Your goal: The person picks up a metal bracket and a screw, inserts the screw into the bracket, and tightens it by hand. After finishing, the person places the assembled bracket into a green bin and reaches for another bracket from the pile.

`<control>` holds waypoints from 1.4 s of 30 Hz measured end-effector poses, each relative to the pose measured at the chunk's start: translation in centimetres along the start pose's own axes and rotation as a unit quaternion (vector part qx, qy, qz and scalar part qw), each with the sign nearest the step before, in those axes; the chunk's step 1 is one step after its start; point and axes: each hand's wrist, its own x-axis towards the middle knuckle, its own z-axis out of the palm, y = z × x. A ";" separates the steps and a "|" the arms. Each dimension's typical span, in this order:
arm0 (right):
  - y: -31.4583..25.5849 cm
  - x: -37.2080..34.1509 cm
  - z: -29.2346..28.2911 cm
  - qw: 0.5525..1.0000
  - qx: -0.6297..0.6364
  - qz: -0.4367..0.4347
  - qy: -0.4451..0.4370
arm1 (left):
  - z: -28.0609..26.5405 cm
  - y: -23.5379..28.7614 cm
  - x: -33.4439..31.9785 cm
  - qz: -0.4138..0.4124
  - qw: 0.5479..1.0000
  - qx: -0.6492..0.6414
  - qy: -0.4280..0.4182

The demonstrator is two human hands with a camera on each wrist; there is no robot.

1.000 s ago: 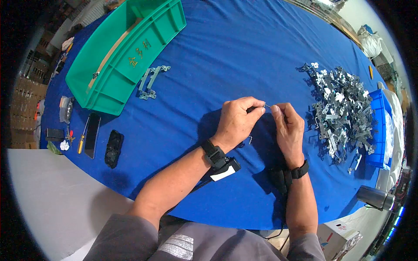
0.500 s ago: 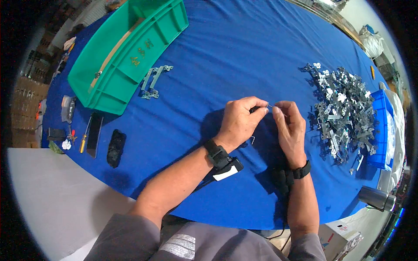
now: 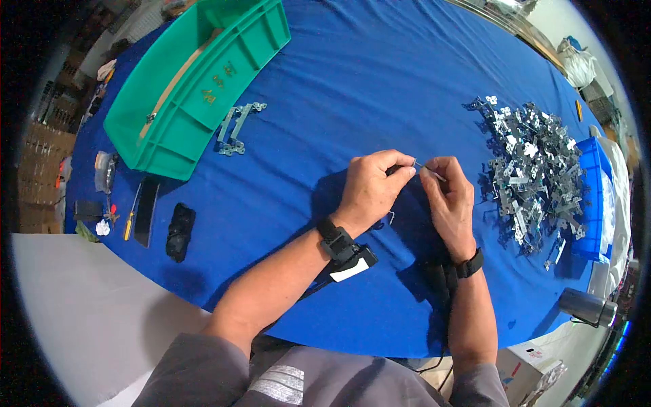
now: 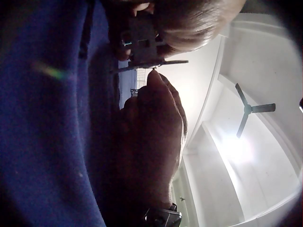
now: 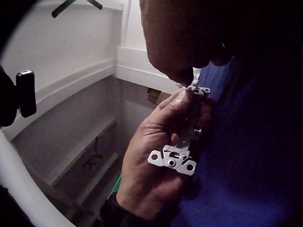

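The left hand (image 3: 369, 190) grips a metal bracket, its bent end (image 3: 390, 217) showing below the palm. In the right wrist view the bracket (image 5: 173, 160) lies along the left hand's fingers (image 5: 163, 116), a flat plate with holes at its near end. The right hand (image 3: 451, 203) has thumb and forefinger pinched on a thin metal piece (image 3: 422, 165) at the bracket's far end. In the left wrist view the bracket (image 4: 142, 40) appears dark, with the right hand (image 4: 151, 132) just below it; exact contact is hidden.
A green bin (image 3: 183, 115) stands at upper left, with several brackets (image 3: 234, 129) beside it. On the right, a heap of metal parts (image 3: 532, 176) lies beside a blue crate (image 3: 593, 203). A black phone (image 3: 146, 214), screwdriver (image 3: 128, 224), black object (image 3: 180, 233) and metal cup (image 3: 586, 306) lie around.
The right hand's thumb and forefinger have shifted slightly, and more of the thin piece shows between them. The left hand holds the bracket almost unmoved.
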 end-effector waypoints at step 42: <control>-0.3 0.2 -0.9 0.993 -0.101 0.024 -0.053 | -0.1 0.7 -0.1 0.002 1.000 0.002 0.004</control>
